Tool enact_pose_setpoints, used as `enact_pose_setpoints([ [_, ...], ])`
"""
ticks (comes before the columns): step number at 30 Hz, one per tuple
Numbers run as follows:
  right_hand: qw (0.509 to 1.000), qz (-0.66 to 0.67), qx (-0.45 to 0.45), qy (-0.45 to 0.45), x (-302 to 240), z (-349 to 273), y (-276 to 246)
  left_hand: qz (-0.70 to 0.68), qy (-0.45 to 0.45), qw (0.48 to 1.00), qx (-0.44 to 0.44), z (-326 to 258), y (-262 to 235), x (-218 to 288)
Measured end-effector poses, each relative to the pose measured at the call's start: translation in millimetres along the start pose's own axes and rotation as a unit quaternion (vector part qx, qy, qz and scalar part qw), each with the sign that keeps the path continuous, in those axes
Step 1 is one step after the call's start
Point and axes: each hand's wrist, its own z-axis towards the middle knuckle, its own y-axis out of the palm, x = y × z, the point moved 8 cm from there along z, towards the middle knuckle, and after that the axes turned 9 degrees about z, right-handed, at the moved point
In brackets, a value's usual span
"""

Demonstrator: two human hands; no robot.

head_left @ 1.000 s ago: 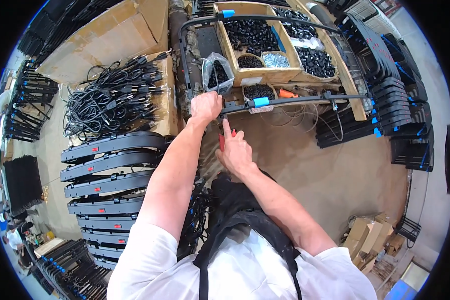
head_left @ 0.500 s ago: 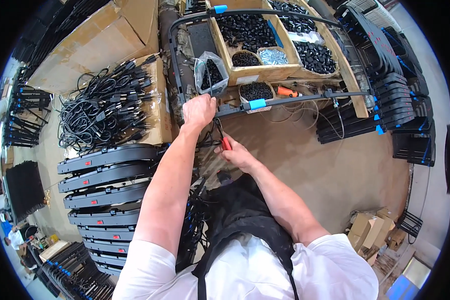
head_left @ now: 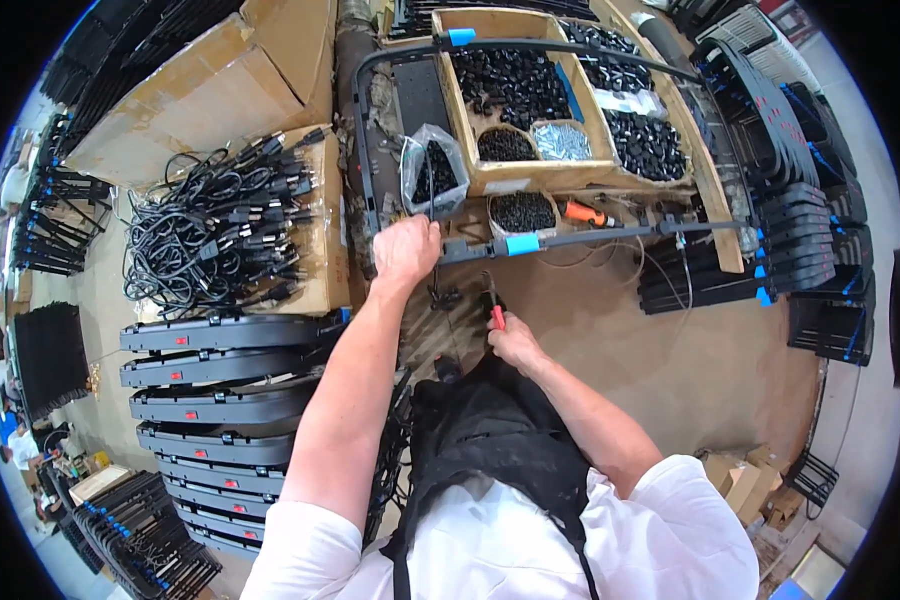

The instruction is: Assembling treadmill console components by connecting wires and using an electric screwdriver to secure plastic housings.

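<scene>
My left hand is closed round the near left corner of a black tubular frame with blue tape on it. A black cord hangs below this hand. Lower and to the right, my right hand grips red-handled pliers, their narrow metal end pointing away from me and apart from the frame. Just beyond my left hand stands a clear plastic bag of small black parts. The part of the frame under my left fingers is hidden.
A wooden divided box holds black parts and silver screws. Left are a carton of black power cords and stacked black housings with red switches. An orange-handled tool lies near the frame; black frames stand right.
My right hand, with the pliers, has drawn down and to the right, away from my left hand and the cord. My left hand keeps its hold on the frame. The view has shifted slightly.
</scene>
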Motion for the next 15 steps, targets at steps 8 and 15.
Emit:
enact_pose_setpoints([
  [8, 0.97, 0.24, 0.032, 0.015, 22, 184, 6, 0.001, 0.004, 1.0, 0.031, 6, 0, 13],
  [15, 0.845, 0.531, -0.056, 0.019, 45, 247, 42, -0.025, -0.001, 0.997, 0.078, 4, -10, 14],
])
